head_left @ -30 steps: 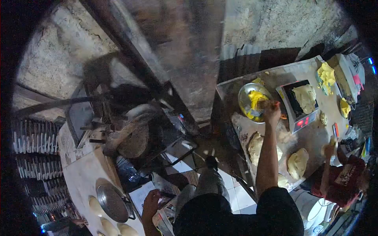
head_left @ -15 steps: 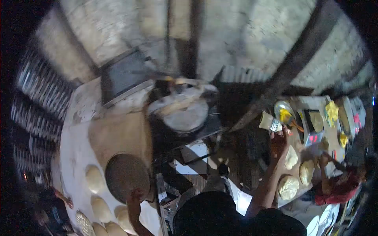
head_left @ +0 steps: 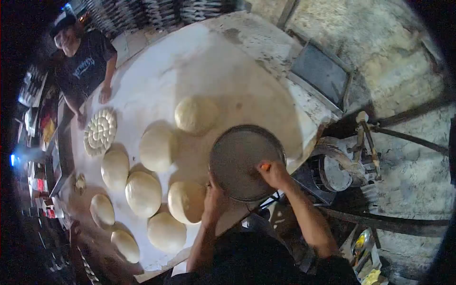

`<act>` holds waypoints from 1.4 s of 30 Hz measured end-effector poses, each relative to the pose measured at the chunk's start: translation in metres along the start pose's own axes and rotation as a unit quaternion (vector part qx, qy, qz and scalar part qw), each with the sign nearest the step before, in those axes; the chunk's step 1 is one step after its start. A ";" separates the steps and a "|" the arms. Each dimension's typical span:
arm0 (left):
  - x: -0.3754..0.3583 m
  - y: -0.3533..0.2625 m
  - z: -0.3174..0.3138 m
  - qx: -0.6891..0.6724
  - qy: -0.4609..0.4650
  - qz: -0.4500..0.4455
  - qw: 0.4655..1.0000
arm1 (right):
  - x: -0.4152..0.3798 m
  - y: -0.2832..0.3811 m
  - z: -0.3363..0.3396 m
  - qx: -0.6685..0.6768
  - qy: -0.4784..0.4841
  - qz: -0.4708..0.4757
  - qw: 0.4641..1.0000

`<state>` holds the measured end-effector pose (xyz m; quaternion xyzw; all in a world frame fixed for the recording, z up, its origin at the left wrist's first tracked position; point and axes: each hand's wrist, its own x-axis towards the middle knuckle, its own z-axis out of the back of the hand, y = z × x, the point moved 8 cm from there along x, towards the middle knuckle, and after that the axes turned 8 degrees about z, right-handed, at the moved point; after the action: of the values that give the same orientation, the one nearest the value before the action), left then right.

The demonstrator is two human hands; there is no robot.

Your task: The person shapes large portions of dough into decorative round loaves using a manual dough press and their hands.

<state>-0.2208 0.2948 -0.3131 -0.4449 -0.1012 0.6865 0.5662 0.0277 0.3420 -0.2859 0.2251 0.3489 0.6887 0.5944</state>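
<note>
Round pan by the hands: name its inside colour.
Dull, dark grey-brown; the round pan shows best in the head view.

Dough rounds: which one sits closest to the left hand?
The smooth round right beside the left hand, lower left of the dark pan; the others, including the patterned one by the co-worker, lie farther off.

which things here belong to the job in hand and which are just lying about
Job in hand:
round pan, left hand at its rim
orange item in right hand
likely the dough rounds beside it

Seemingly just lying about:
dark framed panel
segmented dough piece near another person
</note>
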 end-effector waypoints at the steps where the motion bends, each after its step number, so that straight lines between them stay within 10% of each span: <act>1: -0.004 -0.004 0.003 -0.023 0.001 0.015 1.000 | 0.024 -0.018 0.001 -0.083 0.002 -0.011 0.996; 5: 0.008 0.023 -0.014 0.004 0.026 -0.031 0.999 | 0.046 -0.003 -0.008 -0.114 -0.129 -0.090 0.981; 7: 0.027 0.043 -0.028 0.012 0.032 -0.035 0.999 | 0.019 0.012 -0.077 -0.148 0.025 -0.066 0.986; 10: 0.034 0.035 -0.016 -0.073 0.112 -0.029 0.991 | -0.011 0.088 -0.081 -0.045 0.009 0.118 0.992; 12: 0.030 0.024 -0.009 -0.077 0.145 -0.021 0.986 | -0.012 0.049 -0.057 0.055 0.098 -0.047 0.993; 14: 0.028 0.033 -0.021 -0.066 0.175 -0.012 0.982 | 0.009 -0.044 -0.014 0.060 -0.040 -0.197 0.978; 16: 0.044 0.057 -0.055 -0.054 0.150 -0.051 0.986 | 0.072 -0.022 0.033 -0.176 -0.066 -0.096 0.977; 20: 0.045 0.043 -0.056 -0.038 0.017 -0.189 0.981 | 0.087 0.004 -0.077 0.005 -0.071 0.007 0.997; 22: 0.034 0.029 -0.038 -0.052 0.121 -0.015 0.991 | 0.062 0.081 -0.096 -0.087 -0.002 0.112 0.990; 25: 0.026 0.030 -0.037 -0.185 0.143 0.044 0.971 | 0.034 0.032 -0.073 0.173 0.046 0.059 0.982; 31: 0.077 0.083 -0.125 -0.033 0.045 -0.267 0.962 | -0.037 -0.034 -0.043 -0.220 -0.038 0.095 0.970; 33: 0.068 0.040 -0.126 0.177 -0.030 -0.335 0.925 | -0.043 -0.013 -0.051 -0.059 -0.067 0.142 0.986; 36: 0.083 0.050 -0.130 -0.250 0.122 -0.036 0.960 | -0.077 -0.029 -0.015 0.142 -0.153 0.148 0.967; 37: 0.086 0.064 -0.146 -0.488 0.200 0.137 0.838 | -0.084 -0.053 0.017 0.180 -0.212 0.107 0.955; 41: 0.049 0.063 -0.136 -0.557 0.039 0.029 0.829 | -0.212 -0.125 0.117 0.561 -0.309 -0.008 0.768; 42: 0.027 0.058 -0.143 -0.608 0.005 0.001 0.794 | -0.258 -0.152 0.137 0.498 -0.313 -0.024 0.809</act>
<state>-0.1554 0.2466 -0.4474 -0.7012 -0.4946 0.4815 0.1785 0.2771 0.1273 -0.2828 0.6849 0.4442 0.2986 0.4943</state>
